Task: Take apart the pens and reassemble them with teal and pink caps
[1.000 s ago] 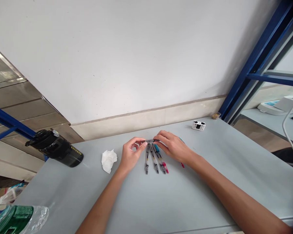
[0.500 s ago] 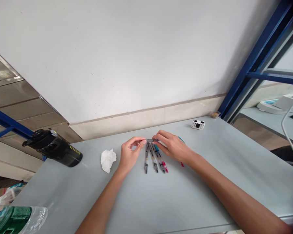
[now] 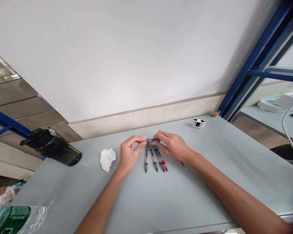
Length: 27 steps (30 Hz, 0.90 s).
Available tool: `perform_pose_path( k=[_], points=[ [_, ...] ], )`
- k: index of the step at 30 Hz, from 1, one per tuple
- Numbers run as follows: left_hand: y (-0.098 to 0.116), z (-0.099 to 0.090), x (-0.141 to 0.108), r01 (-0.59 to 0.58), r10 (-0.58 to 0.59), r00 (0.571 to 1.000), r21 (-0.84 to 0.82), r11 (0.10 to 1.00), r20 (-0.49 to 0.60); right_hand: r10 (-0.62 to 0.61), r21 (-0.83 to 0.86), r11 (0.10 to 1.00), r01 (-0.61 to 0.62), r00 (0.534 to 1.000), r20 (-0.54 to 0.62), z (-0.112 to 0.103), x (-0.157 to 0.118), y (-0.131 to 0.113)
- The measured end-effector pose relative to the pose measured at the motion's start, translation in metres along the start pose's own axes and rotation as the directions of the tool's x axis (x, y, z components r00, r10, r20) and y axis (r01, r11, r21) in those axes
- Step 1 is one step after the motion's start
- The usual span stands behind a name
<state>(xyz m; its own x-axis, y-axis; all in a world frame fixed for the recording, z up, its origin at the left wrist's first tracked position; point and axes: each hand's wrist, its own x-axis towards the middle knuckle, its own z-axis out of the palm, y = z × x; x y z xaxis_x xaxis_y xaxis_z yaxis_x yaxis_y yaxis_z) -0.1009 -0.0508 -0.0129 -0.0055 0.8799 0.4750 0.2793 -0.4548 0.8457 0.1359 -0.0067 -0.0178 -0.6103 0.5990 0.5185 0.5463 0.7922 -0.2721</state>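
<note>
A dark pen (image 3: 149, 140) is held crosswise between my two hands, just above the far ends of several pens lying on the table. My left hand (image 3: 130, 151) pinches its left end between thumb and fingertips. At its right end, the fingers of my right hand (image 3: 169, 144) are closed on it. Below lie clear-barrelled pens with dark parts, among them a left pen (image 3: 146, 159) and a middle pen (image 3: 153, 158). A pen with a pink-red end (image 3: 164, 165) is at the right of the group. Another red tip (image 3: 182, 163) shows beneath my right wrist, the rest mostly hidden.
Left of my hand lies a crumpled white tissue (image 3: 107, 159), with a black bottle (image 3: 52, 148) beyond it. A clear-and-green container (image 3: 17, 219) stands at the lower left. Toward the back right are a small white device (image 3: 198, 123) and a small tub (image 3: 215, 113). A wall borders the grey table (image 3: 136, 201).
Both hands keep hold of the pen in nearly the same place. Slightly more of it shows between the fingers. The view has shifted a little.
</note>
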Motion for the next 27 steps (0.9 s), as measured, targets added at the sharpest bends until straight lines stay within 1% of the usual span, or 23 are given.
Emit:
perform_pose_path(
  k=[5,10,15,19,22,27],
  points=[
    [0.0001,-0.0003,-0.0006,-0.002,0.002,1.0,0.012,1.0,-0.006,-0.014,-0.026,1.0,0.014,1.0,0.002,-0.0004,-0.0006,0.0009],
    [-0.0007,-0.0001,-0.0004,-0.023,0.023,1.0,0.013,1.0,0.002,0.027,-0.007,1.0,-0.027,0.999,0.023,0.0002,-0.0018,0.0009],
    [-0.001,-0.0001,0.0,-0.033,0.033,0.999,0.016,0.999,-0.002,0.038,-0.037,0.999,-0.036,0.997,0.063,-0.0008,-0.0016,0.0004],
    [-0.0015,-0.0001,-0.0001,-0.022,0.022,1.0,0.009,1.0,0.007,0.078,-0.001,0.997,-0.078,0.994,0.072,-0.0006,-0.002,0.0001],
    [-0.002,-0.0003,-0.0001,-0.02,0.02,1.0,0.008,1.0,0.002,0.054,-0.032,0.998,-0.051,0.994,0.093,-0.0006,-0.0021,0.0003],
    [-0.0006,-0.0006,-0.0003,-0.019,0.019,1.0,0.01,1.0,0.006,0.083,0.002,0.997,-0.083,0.994,0.078,-0.0011,-0.0023,-0.0003]
  ],
)
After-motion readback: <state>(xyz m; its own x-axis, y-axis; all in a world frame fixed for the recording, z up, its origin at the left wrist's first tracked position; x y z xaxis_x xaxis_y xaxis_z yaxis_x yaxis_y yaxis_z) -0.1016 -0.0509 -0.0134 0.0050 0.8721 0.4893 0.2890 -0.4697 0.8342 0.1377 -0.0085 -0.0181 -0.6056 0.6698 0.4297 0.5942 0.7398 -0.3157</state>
